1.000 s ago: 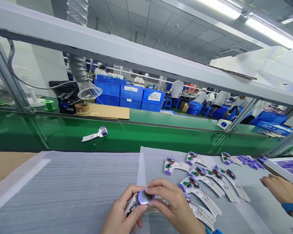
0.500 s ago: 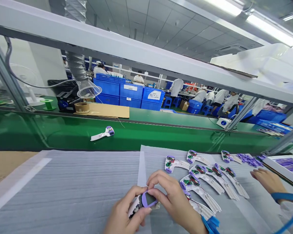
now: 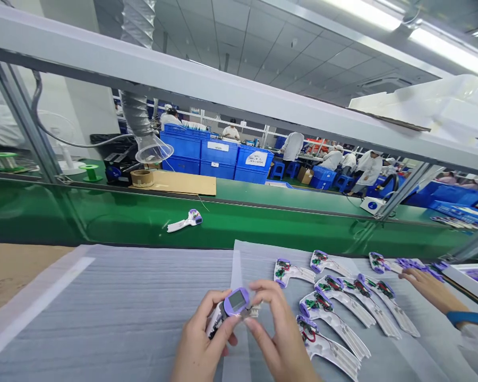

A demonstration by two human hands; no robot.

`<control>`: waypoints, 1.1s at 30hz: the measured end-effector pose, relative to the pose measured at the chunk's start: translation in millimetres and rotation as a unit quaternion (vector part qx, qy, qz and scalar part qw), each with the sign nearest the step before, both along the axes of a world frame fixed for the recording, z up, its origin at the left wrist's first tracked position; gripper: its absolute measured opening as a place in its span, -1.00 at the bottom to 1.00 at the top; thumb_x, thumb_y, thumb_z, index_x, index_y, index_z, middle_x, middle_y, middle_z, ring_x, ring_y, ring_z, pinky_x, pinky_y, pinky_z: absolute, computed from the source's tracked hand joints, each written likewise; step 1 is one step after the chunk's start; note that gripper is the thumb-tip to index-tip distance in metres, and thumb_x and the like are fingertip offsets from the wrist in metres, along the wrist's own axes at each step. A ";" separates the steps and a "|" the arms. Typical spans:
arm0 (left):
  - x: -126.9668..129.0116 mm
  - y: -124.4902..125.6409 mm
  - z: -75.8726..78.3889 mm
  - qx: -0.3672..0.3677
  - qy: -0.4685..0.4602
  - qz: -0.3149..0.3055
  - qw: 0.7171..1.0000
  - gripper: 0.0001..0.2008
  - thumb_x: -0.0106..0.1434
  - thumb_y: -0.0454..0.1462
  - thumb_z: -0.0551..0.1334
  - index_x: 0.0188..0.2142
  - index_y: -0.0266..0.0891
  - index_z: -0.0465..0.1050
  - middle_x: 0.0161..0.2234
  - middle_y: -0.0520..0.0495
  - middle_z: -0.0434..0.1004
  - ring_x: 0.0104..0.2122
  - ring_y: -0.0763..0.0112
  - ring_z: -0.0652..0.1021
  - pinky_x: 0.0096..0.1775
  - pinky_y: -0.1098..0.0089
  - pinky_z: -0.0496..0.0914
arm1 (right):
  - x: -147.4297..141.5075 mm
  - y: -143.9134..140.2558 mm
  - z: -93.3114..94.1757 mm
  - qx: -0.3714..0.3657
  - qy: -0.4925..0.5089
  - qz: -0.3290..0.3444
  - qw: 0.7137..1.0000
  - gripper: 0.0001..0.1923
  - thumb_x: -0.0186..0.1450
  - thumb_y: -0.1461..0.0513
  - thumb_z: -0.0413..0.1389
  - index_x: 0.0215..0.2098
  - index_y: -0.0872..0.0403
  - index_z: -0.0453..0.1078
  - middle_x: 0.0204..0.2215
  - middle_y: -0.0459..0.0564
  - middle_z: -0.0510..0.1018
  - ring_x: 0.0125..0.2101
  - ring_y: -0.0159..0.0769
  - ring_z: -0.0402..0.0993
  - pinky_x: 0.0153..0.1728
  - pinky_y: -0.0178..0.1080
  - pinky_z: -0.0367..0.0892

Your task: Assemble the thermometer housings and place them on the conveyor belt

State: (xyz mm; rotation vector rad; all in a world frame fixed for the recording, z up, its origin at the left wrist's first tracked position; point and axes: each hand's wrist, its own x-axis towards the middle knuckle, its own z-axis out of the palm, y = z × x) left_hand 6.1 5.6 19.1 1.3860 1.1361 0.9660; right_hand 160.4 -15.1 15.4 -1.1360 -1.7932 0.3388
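Note:
My left hand (image 3: 197,347) grips a white and purple thermometer body (image 3: 231,306) by its handle, screen side up, above the grey foam sheet (image 3: 115,313). My right hand (image 3: 276,334) pinches the same piece at its right side, just behind the purple screen head. Several open thermometer half-shells (image 3: 334,305) with green circuit boards lie in rows to the right of my hands.
A finished thermometer (image 3: 184,221) rides on the green conveyor belt (image 3: 263,225). Another person's hand (image 3: 428,286) reaches over purple parts (image 3: 412,263) at the right. Beyond the belt lie cardboard (image 3: 183,183), a tape roll (image 3: 142,178) and blue crates (image 3: 219,157).
The thermometer on the belt has travelled right. My hands lifted and turned the held piece, screen now more upright. The other person's hand moved up toward the purple parts.

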 end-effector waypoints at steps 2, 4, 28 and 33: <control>3.2 0.0 -1.1 0.010 -0.010 0.035 0.999 -0.67 0.13 -0.06 0.22 -0.15 -0.16 0.37 -0.33 -0.02 0.54 -0.44 0.32 0.52 -0.47 0.47 0.39 | -9.5 -0.8 -10.1 -0.026 0.054 -0.075 0.995 -0.64 0.28 0.19 0.08 0.01 0.00 0.13 -0.09 0.05 0.34 -0.13 -0.20 0.33 -0.17 -0.23 0.30; 7.8 -1.5 -3.6 0.041 -0.020 0.075 0.996 -0.70 0.11 -0.10 0.23 -0.18 -0.15 0.39 -0.21 -0.06 0.55 -0.30 0.25 0.54 -0.33 0.44 0.42 | -20.6 0.1 -16.0 -0.050 0.096 -0.121 0.987 -0.53 0.18 0.17 0.17 0.02 0.00 0.16 -0.19 -0.01 0.39 -0.24 -0.22 0.34 -0.24 -0.25 0.30; 16.0 -1.8 -5.1 0.176 -0.002 0.042 0.984 -0.75 0.08 -0.29 0.27 -0.21 -0.18 0.38 -0.20 -0.11 0.42 -0.16 0.14 0.46 -0.15 0.30 0.35 | -17.6 -0.3 -8.9 -0.020 0.120 -0.101 0.987 -0.64 0.17 -0.04 0.15 -0.21 0.02 0.43 -0.49 -0.11 0.38 -0.46 -0.31 0.27 -0.43 -0.31 0.19; 16.5 -3.4 -5.5 0.196 0.021 0.024 0.980 -0.76 0.15 -0.29 0.23 -0.16 -0.16 0.35 -0.14 -0.13 0.37 -0.12 0.15 0.44 -0.13 0.29 0.35 | -14.1 -3.1 -10.5 -0.030 0.130 -0.101 0.986 -0.62 0.17 -0.06 0.15 -0.22 0.02 0.44 -0.48 -0.09 0.41 -0.46 -0.30 0.27 -0.42 -0.30 0.18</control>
